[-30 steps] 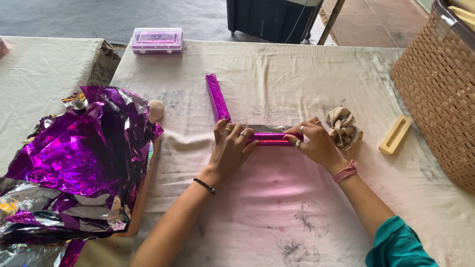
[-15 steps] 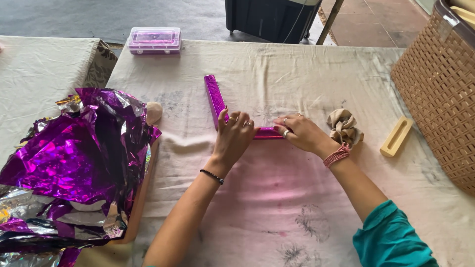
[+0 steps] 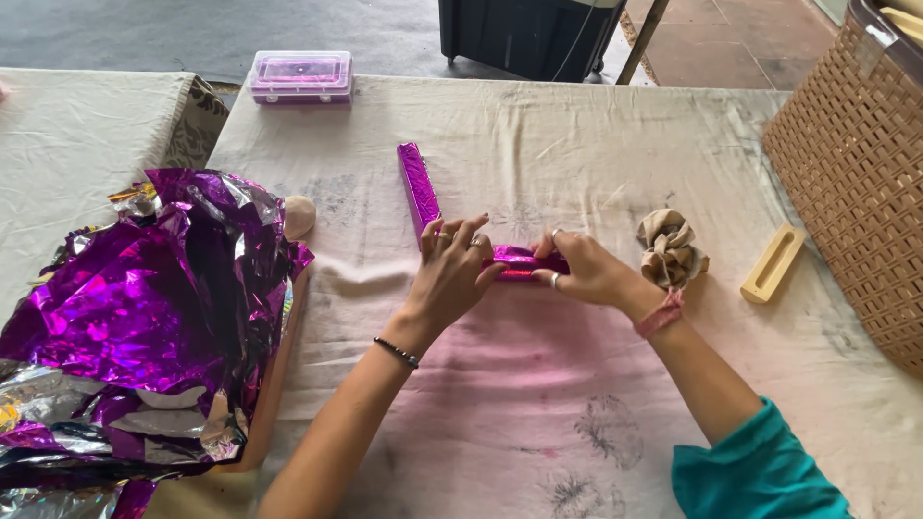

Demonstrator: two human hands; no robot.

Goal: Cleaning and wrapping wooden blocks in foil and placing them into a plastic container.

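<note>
Pressing down near the centre of the frame, my left hand (image 3: 450, 272) and my right hand (image 3: 585, 270) both grip a short bar wrapped in shiny purple foil (image 3: 524, 260); the bar lies crosswise on the cloth-covered table (image 3: 538, 154), and only its middle shows between my hands; my left fingers curl over its left end, thumb tucked under the near edge, while my right fingers close over its right end, so each hand is pinching the bar rather than lying flat; rings show on fingers of both hands, a dark bead bracelet on my left wrist and a pink thread band on my right.

A second foil-wrapped bar (image 3: 417, 188) runs up and away from my left hand toward the upper middle of the frame, its near end just beside my knuckles; whether it touches the held bar I cannot tell.

At the left of the frame a crumpled heap of purple and silver foil sheets (image 3: 144, 308) covers a wooden board; a small round pale lump (image 3: 300, 217) sits at its upper right edge; a clear purple plastic box (image 3: 300, 77) rests at the upper left, on the far edge of the table; just right of my right hand lies a beige fabric scrunchie (image 3: 670, 250); further right lie a pale yellow block (image 3: 772, 264) and a tan woven basket (image 3: 856, 173).
</note>
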